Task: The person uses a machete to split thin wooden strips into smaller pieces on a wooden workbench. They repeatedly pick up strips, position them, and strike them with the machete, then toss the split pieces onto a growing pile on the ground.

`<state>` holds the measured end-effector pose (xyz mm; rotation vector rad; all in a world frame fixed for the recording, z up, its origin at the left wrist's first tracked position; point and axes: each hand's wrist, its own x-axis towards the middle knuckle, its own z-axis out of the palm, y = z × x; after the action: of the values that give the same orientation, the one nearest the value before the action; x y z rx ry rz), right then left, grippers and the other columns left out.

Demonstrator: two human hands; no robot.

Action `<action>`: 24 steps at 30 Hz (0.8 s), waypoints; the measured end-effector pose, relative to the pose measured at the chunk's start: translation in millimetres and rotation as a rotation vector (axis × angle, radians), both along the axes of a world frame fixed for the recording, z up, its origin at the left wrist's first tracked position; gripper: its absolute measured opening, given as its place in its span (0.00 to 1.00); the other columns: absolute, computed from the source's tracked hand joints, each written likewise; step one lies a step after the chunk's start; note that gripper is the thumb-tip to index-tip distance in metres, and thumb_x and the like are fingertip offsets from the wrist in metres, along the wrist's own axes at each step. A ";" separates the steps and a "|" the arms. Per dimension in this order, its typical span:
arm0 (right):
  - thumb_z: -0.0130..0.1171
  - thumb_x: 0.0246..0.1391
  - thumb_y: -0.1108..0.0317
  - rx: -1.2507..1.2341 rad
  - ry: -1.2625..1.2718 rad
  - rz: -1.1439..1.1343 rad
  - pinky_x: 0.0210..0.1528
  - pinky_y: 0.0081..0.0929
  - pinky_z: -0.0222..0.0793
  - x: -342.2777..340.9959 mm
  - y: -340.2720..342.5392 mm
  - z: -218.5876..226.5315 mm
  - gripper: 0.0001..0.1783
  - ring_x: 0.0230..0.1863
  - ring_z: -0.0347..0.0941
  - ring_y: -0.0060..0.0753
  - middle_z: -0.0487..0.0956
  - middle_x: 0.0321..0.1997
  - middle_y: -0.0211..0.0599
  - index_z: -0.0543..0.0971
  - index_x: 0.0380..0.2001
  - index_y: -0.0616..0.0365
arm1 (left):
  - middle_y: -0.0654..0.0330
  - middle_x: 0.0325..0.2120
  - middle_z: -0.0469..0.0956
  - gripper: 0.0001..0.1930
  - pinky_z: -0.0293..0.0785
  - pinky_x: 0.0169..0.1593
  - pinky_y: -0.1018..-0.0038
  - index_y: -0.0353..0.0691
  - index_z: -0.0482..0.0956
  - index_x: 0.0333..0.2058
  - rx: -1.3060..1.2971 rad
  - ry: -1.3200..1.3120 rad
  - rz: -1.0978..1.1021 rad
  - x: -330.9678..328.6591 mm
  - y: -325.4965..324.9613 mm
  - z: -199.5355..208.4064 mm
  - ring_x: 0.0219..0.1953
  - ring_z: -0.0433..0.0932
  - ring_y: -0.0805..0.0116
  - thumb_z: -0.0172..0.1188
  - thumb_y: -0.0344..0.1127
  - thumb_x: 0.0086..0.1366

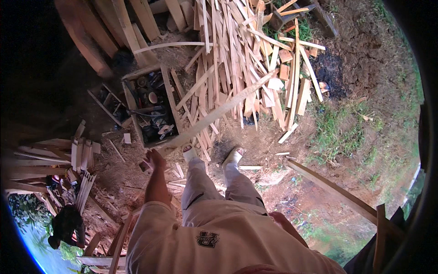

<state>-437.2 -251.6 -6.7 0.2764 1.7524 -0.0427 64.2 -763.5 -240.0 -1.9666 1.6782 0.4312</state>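
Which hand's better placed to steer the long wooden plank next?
Left, most likely: the left hand already grips the long wooden plank near its end. The right hand is out of sight; only part of the right forearm shows beside the shirt, away from the plank.

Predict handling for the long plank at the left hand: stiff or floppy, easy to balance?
The long plank is probably stiff, since it looks fairly thick and shows no obvious sag. With the left hand at one end, it would likely feel tip-heavy. Its sawn-looking faces suggest decent grip rather than slipperiness.
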 end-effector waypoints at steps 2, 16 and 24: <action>0.55 0.64 0.50 0.155 0.021 -0.079 0.48 0.40 0.72 9.8 24.6 6.3 0.20 0.42 0.77 0.37 0.81 0.43 0.35 0.79 0.48 0.52 | 0.47 0.56 0.65 0.30 0.51 0.68 0.42 0.39 0.68 0.56 -0.041 0.022 -0.017 8.1 -26.7 -20.6 0.61 0.63 0.47 0.64 0.37 0.54; 0.54 0.62 0.53 -0.268 0.038 0.737 0.54 0.37 0.72 12.8 -12.6 17.4 0.20 0.50 0.78 0.37 0.83 0.49 0.40 0.84 0.46 0.55 | 0.42 0.64 0.65 0.36 0.61 0.66 0.49 0.33 0.67 0.63 0.507 0.118 -0.636 11.7 44.2 -172.0 0.64 0.66 0.41 0.54 0.57 0.66; 0.54 0.61 0.53 0.018 0.012 -0.016 0.44 0.42 0.73 -57.9 -66.7 -50.4 0.18 0.41 0.77 0.37 0.81 0.43 0.37 0.79 0.45 0.52 | 0.56 0.54 0.77 0.28 0.69 0.58 0.61 0.37 0.74 0.56 1.304 1.074 0.931 -115.2 103.3 -22.4 0.55 0.75 0.62 0.46 0.56 0.72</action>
<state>-495.1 -318.3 -57.1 0.3040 1.7631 -0.0403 -51.0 -660.2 -262.4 -1.2358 0.2641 2.4226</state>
